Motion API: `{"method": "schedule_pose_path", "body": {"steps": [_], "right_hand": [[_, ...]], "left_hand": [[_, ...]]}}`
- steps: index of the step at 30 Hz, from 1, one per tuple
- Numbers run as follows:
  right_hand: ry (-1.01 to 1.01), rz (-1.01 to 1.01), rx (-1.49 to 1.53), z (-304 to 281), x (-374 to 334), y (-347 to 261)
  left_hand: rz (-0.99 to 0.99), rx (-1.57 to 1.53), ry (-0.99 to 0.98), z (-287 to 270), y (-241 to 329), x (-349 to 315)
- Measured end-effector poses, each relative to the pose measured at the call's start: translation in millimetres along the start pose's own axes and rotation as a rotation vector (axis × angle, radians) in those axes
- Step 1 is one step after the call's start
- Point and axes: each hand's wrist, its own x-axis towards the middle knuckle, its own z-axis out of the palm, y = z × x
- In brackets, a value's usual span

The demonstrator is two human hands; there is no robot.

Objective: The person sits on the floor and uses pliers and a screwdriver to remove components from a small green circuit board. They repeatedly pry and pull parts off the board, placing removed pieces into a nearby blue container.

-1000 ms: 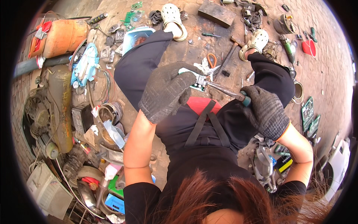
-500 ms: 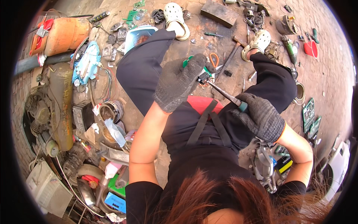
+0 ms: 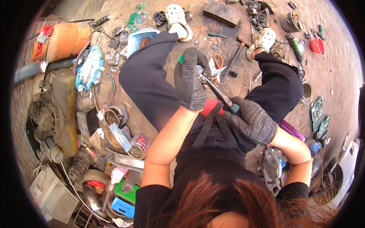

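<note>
Now look: left hand [image 3: 191,79] clamped round a board [image 3: 181,59] at twelve o'clock, right hand [image 3: 252,119] clenched on a tool [image 3: 218,91], tip aimed toward eleven; scissors [image 3: 218,71] at three o'clock from the board.

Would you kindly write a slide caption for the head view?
Gloved left hand holding a small part, the right hand pointing a green-handled tool toward it.
</note>
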Motion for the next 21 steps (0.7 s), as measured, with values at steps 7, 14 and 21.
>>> {"method": "schedule_pose_path", "body": {"steps": [7,14,21], "right_hand": [[-0.182,0.102,0.528,22,1,21],[-0.106,0.156,0.641,29,1,20],[-0.189,0.103,0.683,31,2,32]], "left_hand": [[-0.224,-0.179,0.011,-6,1,4],[-0.264,0.093,-0.109,-11,1,3],[-0.202,0.207,-0.168,-11,10,0]]}}
